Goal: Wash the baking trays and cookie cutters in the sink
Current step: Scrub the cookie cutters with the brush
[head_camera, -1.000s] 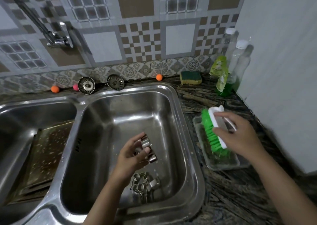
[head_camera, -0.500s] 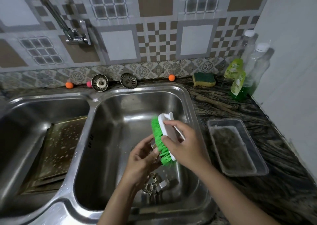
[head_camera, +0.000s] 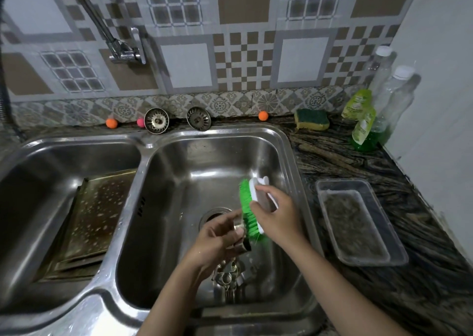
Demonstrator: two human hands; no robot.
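Since the earlier frames the right hand [head_camera: 277, 214] has carried the green-bristled scrub brush [head_camera: 252, 206] off the clear plastic container [head_camera: 358, 223] on the tabletop and brought it over the right basin of the sink [head_camera: 289, 151], where its bristles now press against the cookie cutter [head_camera: 242, 238]; judging by this, scrubbing of the cutters has only just begun and the trays are still to do. Taking the drain hole of the right basin as the landmark and going left to right: well to its left, in the other basin, the baking trays [head_camera: 94, 215] lie stacked and speckled, untouched. Just in front of the drain the left hand [head_camera: 220, 241] reaches in with the wrist bent, its fingers pinching the small metal cutter; below it more cookie cutters [head_camera: 227, 275] rest on the basin floor. Right of the drain the right hand's fingers curl round the brush's white back, bristles turned leftward.
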